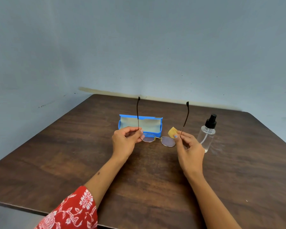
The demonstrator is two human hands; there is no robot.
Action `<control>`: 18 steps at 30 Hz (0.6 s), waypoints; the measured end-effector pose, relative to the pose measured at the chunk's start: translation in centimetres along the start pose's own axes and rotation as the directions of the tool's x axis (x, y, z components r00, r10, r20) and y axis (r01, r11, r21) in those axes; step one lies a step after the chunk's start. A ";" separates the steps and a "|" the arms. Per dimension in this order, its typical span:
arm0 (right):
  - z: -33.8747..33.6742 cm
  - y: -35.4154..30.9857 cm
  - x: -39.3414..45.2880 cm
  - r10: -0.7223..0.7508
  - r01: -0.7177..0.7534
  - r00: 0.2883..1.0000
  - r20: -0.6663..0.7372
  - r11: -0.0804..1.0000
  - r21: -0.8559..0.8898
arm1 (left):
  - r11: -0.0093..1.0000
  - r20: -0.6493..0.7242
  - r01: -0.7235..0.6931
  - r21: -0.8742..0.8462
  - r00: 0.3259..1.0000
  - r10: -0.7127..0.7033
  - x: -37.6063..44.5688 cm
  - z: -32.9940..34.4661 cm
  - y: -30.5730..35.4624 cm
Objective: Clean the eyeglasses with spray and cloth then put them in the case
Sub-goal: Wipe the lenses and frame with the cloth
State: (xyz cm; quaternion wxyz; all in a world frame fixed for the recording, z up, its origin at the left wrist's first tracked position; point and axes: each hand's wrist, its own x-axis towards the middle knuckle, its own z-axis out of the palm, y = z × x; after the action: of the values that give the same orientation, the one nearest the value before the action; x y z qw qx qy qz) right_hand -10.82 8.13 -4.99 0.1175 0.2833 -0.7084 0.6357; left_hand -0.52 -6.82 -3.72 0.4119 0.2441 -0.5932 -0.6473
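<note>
1. The left lens rim of the glasses point(158, 140) is partly hidden behind the left thumb; the right rim's outer edge is hidden behind the right fingers.
2. The cloth point(172, 132) shows only as a yellow corner above the right hand; whether it lies on the table point(73, 146) or is held cannot be told.
3. The case point(140, 125) front is partly covered by the left hand and one temple arm.
4. The bottle point(207, 134) has its lower left edge behind the right hand.
5. Left hand point(125, 141): fingers curled, thumb and forefinger pinching the left temple near the hinge.
6. Right hand point(189, 149): fingers curled, pinching the right temple near the hinge.
7. The glasses are held above the table in front of the open case, lenses down, both temples pointing up and away.
8. A red patterned sleeve point(69, 212) is cut off at the bottom edge.
</note>
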 end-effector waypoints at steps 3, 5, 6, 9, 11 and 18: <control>-0.3 0.0 0.3 0.063 -0.061 0.998 -0.025 0.994 0.086 | 0.994 0.067 0.095 -0.045 0.994 -0.092 0.0 0.0 0.5; -0.3 0.0 0.5 0.152 -0.139 0.987 -0.055 0.970 0.201 | 0.978 0.120 0.169 -0.122 0.981 -0.155 0.0 0.0 0.9; -0.3 0.0 0.6 0.198 -0.176 0.978 -0.062 0.950 0.258 | 0.964 0.155 0.206 -0.170 0.971 -0.181 0.0 0.0 1.0; -0.2 0.1 0.8 0.316 -0.262 0.947 -0.061 0.868 0.422 | 0.931 0.261 0.279 -0.235 0.941 -0.216 -0.2 0.0 1.4; -0.4 0.3 1.0 0.368 -0.300 0.929 -0.041 0.812 0.501 | 0.935 0.321 0.273 -0.228 0.927 -0.193 -0.4 0.0 1.4; -0.5 -0.4 1.2 0.516 -0.462 0.843 0.153 0.549 0.697 | 0.944 0.270 0.244 -0.223 0.946 -0.181 -0.7 0.1 2.0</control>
State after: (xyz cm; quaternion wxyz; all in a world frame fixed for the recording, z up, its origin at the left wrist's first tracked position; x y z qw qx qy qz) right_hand -11.69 8.33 -3.94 -0.1579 0.0753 -0.4525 0.8744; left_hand 0.28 -6.08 -1.93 0.2903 0.1703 -0.5218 -0.7839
